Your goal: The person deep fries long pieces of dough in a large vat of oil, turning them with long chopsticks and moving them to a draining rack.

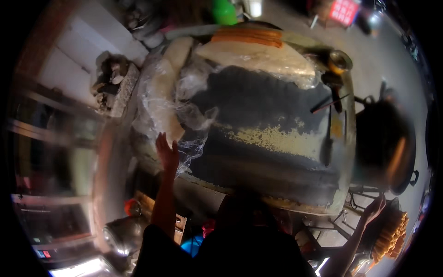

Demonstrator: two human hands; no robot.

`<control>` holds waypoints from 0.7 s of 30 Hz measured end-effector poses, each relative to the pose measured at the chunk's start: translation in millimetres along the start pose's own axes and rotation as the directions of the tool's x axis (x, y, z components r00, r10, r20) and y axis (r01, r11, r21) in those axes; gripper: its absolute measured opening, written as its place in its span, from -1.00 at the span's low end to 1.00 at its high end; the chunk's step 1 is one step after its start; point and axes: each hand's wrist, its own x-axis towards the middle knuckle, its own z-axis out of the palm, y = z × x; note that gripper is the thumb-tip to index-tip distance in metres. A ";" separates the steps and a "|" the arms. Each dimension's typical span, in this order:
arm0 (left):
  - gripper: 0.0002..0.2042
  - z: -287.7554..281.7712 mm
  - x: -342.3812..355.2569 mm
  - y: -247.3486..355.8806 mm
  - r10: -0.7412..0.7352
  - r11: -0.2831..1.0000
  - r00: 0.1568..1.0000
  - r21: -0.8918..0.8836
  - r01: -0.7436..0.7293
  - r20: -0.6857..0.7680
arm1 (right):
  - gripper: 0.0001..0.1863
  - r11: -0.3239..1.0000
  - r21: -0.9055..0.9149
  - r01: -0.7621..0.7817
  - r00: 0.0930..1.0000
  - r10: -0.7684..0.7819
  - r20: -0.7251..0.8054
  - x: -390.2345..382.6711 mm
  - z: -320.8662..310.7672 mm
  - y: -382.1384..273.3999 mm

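Readable text: none that I can make out. Beyond the far right corner of my worktable (342, 187), a red panel (344, 11) bears rows of whitish marks, perhaps characters; too blurred for me to read. Far down on my left, a small blue-and-red patch (44, 254); too small for me to tell whether it carries any print.

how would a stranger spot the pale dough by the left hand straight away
Find the big dark-topped table in the middle. Along its left side, under crumpled clear plastic, lies a long pale strip of dough, its near end by the left hand. Unlike the other dough, which lies across the far side, this strip runs from far to near.
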 end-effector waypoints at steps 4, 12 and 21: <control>-0.43 2.2 -38.6 -25.3 -0.101 0.995 0.994 0.017 0.100 0.039 | -0.68 0.991 -0.108 0.077 0.997 -0.074 0.034 37.5 4.9 -59.9; -0.55 -11.6 12.9 -10.4 -0.431 0.889 0.902 0.170 0.426 -0.009 | -0.60 0.997 -0.070 0.014 0.997 -0.008 0.076 58.1 45.9 -35.0; -0.47 56.5 137.7 -84.1 -0.365 0.923 0.906 0.213 0.322 0.213 | -0.65 0.965 0.024 -0.261 0.961 0.258 0.097 104.5 72.1 -38.9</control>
